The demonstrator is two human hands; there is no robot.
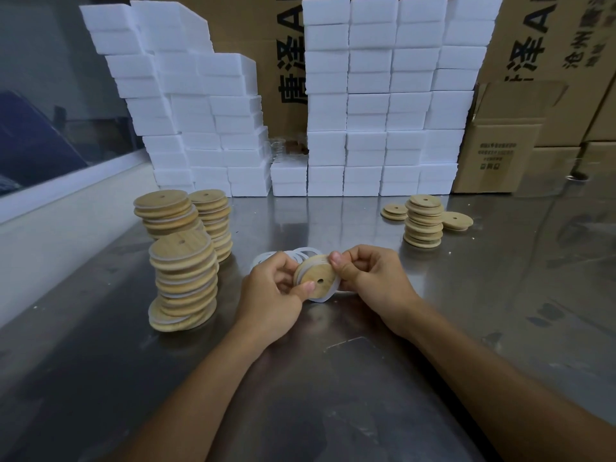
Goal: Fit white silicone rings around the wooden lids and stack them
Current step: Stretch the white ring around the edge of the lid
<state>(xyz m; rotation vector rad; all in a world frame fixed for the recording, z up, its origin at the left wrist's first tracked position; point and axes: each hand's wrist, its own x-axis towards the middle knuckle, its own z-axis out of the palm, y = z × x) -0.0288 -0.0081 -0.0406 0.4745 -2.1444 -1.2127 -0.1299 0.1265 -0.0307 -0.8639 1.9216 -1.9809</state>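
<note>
**Ring half-seated on lid, both hands gripping**

I log the scene from big to small. A steel table point(366, 378) fills the view. At its far edge I see cartons point(540, 95) behind a wall of white foam blocks point(376, 105).

Near left stand three ringed stacks point(185, 281); the front one leans, and white edges show between its lids. Far right is a bare stack point(424, 221) with loose lids lying beside it on both sides.

At centre both hands hold one lid point(316, 278) above the table, tilted, its centre hole facing me. The left hand point(273, 291) grips the lid's left edge, thumb on its face. The right hand point(370, 275) pinches the upper right rim with curled fingers. A ring point(321, 298) hangs off the lid's lower edge, partly seated as far as I can tell; the upper part is hidden by fingers.

Spare rings point(300, 253) lie flat on the table just behind the hands.
</note>
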